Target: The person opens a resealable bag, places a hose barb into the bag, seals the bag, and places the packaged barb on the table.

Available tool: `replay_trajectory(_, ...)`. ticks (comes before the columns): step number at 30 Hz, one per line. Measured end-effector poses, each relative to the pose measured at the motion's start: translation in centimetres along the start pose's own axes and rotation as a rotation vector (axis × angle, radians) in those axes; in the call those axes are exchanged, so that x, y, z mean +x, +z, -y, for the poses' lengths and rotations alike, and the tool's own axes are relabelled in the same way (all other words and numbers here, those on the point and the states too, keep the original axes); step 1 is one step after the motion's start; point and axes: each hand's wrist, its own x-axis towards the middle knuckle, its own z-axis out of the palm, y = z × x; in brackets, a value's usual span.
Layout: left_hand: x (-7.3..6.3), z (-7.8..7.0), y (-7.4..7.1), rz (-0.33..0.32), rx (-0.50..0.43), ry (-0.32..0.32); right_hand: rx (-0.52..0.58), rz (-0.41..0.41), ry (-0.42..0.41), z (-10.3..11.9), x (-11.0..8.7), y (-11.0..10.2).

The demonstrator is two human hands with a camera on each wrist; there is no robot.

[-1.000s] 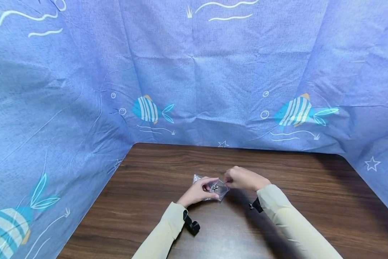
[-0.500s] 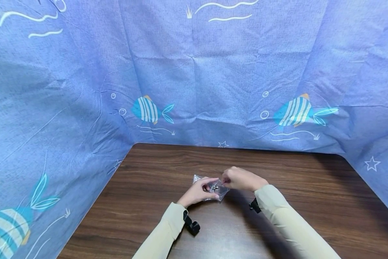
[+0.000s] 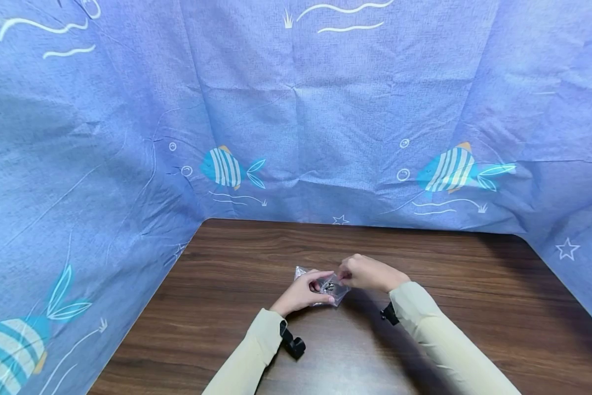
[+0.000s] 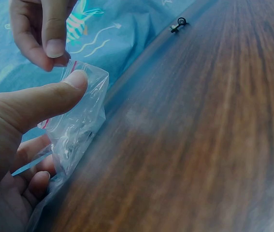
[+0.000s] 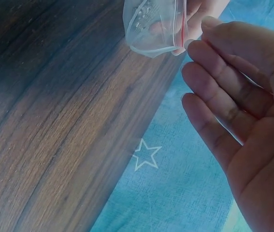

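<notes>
a dark brown wood-grain tabletop (image 3: 256, 241) spreads across the lower half of the head view, with a pale glare near the bottom centre. behind it and down both sides hangs a wrinkled blue curtain (image 3: 345, 109), printed with striped fish, white waves and stars.

my clear zip bag (image 4: 84, 116) sits at the lower centre of the head view, small shiny pieces (image 3: 329, 286) showing inside. in my left wrist view its visible length slants from upper centre down to lower left, and its mouth faces upper left. in my right wrist view the red strip (image 5: 182, 29) runs nearly up and down, that edge turned right.

my left hand (image 3: 298, 294) grips the bag, thumb in front and fingers behind. my right hand (image 3: 372, 272) is at the mouth with its fingers bent; i cannot tell whether they pinch anything. pale sleeves (image 3: 421, 307) reach in from the bottom edge.
</notes>
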Motion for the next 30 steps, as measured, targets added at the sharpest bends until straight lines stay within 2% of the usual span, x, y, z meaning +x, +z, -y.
replay_trajectory(8,0.0,0.1,0.0,-0.003,0.004,0.007,0.069,0.048,0.094,-0.4,-1.0,-0.1)
replay_trajectory(22,0.1,0.0,-0.1,-0.002,0.019,0.005,0.111,0.084,0.173,-1.8,-4.1,0.0)
replay_trajectory(30,0.0,0.1,0.0,0.000,0.018,0.002,0.155,0.138,0.244,-2.2,-6.0,0.0)
